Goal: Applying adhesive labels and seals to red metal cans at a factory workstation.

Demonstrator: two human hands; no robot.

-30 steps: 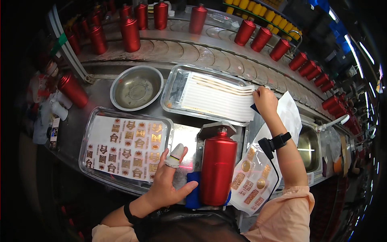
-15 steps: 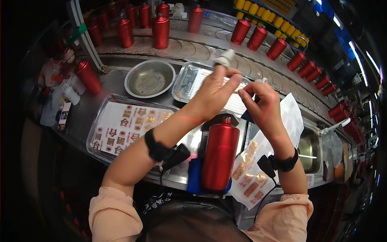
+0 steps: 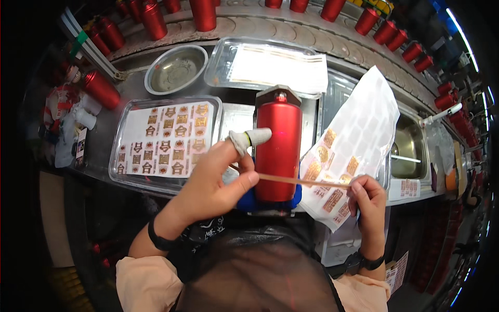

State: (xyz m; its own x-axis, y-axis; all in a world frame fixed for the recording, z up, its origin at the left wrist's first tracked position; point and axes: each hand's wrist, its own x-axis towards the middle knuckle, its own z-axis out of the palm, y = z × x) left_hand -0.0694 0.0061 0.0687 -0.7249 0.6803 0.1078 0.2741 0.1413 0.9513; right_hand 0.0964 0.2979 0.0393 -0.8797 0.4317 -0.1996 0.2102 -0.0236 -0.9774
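A thin brownish-gold strip (image 3: 296,180) is stretched nearly level between my hands, in front of the lower part of a red bottle (image 3: 280,135). My left hand (image 3: 215,182) pinches its left end between thumb and fingers; the index finger wears a white finger cover and points past the bottle's side. My right hand (image 3: 370,200) pinches the other end between thumb and forefinger. The bottle lies on a holder with blue padding (image 3: 248,202), neck pointing away from me. To its right, a translucent sheet (image 3: 364,112) carries gold decals near its lower end.
On the left, a clear tray (image 3: 115,138) holds a sheet of gold and red decals. Behind stand a metal bowl (image 3: 175,70) and another tray (image 3: 214,67) with a striped sheet (image 3: 278,70). Red bottles line the conveyor (image 3: 260,26); a sink (image 3: 409,148) lies at right.
Both hands have come back toward me from near the far tray and moved apart, with the strip now stretched between them. The view has shifted too.
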